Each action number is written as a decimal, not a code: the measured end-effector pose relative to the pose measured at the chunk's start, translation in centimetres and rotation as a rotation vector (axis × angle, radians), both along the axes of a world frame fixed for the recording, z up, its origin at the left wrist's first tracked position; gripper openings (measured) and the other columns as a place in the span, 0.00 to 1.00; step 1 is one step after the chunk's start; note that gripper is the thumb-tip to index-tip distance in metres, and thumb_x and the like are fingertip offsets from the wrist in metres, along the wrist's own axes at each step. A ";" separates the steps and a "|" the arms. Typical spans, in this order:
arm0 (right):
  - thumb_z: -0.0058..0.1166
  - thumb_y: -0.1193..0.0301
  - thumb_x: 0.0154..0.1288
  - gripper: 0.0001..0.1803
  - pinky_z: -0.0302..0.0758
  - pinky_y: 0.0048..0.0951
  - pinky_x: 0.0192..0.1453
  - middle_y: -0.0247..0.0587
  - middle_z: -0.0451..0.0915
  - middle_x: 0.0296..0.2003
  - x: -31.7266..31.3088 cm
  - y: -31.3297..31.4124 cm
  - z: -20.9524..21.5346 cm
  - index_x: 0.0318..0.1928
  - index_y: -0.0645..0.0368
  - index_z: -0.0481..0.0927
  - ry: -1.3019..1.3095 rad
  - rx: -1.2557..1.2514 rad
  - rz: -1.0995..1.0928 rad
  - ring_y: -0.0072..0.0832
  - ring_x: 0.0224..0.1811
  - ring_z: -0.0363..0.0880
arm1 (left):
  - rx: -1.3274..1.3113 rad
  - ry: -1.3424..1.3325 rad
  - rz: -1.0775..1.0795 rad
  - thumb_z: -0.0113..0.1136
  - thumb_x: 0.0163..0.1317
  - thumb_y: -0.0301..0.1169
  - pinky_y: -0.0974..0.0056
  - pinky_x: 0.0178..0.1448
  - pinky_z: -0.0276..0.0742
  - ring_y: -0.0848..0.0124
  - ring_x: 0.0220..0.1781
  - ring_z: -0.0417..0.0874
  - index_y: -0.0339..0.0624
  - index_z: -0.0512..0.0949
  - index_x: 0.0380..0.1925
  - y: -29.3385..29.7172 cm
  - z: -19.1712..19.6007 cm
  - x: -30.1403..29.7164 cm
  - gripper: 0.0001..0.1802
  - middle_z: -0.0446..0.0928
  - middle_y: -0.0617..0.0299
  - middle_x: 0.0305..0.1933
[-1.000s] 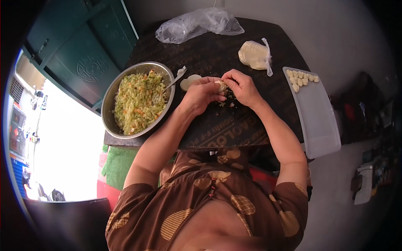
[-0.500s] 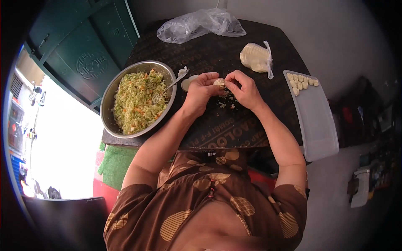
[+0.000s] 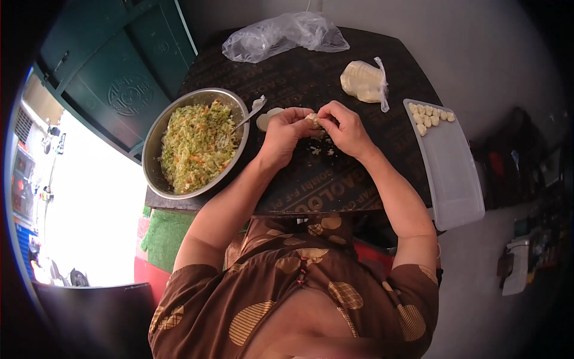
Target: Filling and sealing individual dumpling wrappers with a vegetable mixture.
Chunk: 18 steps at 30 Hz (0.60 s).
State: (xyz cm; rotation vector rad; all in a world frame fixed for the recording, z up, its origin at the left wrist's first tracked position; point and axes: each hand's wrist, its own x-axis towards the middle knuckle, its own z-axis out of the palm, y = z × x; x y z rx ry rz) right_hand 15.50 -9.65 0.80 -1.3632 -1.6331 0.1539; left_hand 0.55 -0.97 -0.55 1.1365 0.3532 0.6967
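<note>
A small pale dumpling (image 3: 313, 119) sits between my hands over the middle of the dark table. My left hand (image 3: 282, 134) cradles it with bent fingers, and my right hand (image 3: 345, 131) pinches its edge. Fingers hide much of the dumpling. Just left of my left hand lie some round dough wrappers (image 3: 265, 122), partly covered by it. Farther left stands a steel bowl (image 3: 150, 164) heaped with shredded vegetable filling (image 3: 197, 146), green with orange bits. A spoon (image 3: 257, 106) leans over its right rim. Crumbs of filling (image 3: 323, 145) lie scattered beneath my hands.
On the right table edge rests a translucent tray (image 3: 451, 179), with several small finished dumplings (image 3: 429, 115) grouped at its far end. A tied bag of pale dough (image 3: 361, 81) lies beyond my right hand. Crumpled clear plastic (image 3: 284, 37) is at the back edge.
My right fingers have moved slightly left, closer over the dumpling, whose edge now looks more gathered. The left hand stays nearly in place.
</note>
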 end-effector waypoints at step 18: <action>0.59 0.75 0.59 0.12 0.69 0.19 0.32 0.29 0.71 0.27 0.9 0.2 -0.6 0.43 0.62 0.74 0.115 -0.082 0.015 0.15 0.26 0.68 | -0.027 -0.011 0.028 0.58 0.59 0.23 0.65 0.49 0.80 0.66 0.41 0.82 0.31 0.71 0.44 1.0 0.1 -0.1 0.14 0.78 0.53 0.42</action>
